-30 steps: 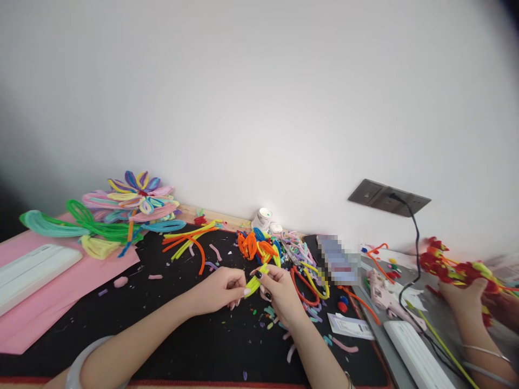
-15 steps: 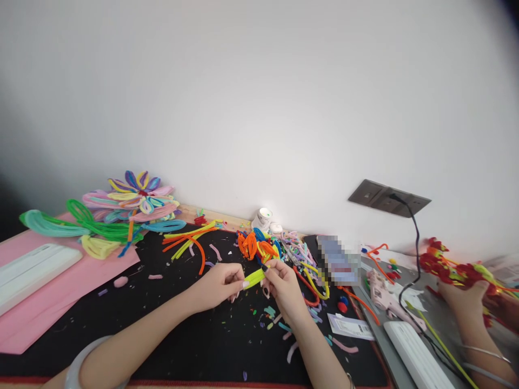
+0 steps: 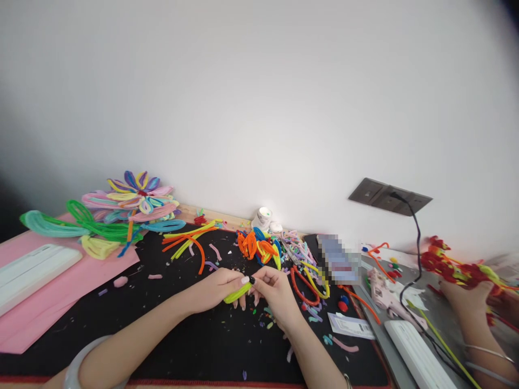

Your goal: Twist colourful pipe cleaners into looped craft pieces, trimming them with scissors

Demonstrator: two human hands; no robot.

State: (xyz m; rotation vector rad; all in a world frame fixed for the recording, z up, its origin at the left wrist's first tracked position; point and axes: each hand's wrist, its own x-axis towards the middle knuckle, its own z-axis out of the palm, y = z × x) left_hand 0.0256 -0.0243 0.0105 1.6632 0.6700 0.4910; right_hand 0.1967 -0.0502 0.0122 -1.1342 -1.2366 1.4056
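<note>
A folded yellow-green pipe-cleaner bundle [image 3: 237, 294] is pinched between the fingers of my left hand [image 3: 222, 285], over the black mat [image 3: 174, 346]. My right hand [image 3: 275, 292] meets it at the bundle's right end, its thumb and forefinger pressed together there. Just behind my hands lie orange, blue and yellow loops [image 3: 259, 246]. To the left of them are straight and curved orange and yellow pipe cleaners [image 3: 188, 237]. Small cut pieces are scattered around both hands.
Pipe-cleaner flowers [image 3: 141, 197] and green loops [image 3: 97, 224] lie at the left, near a white case [image 3: 38, 273] on pink paper [image 3: 109, 283]. At the right are a phone [image 3: 338, 259], a pink glue gun [image 3: 391, 300], a black cord [image 3: 417, 237] and another person's hand [image 3: 466, 302] with red pieces.
Both hands have shifted slightly, my right hand moving left to my left hand. The yellow-green bundle has moved left and down and now slants below my left fingers.
</note>
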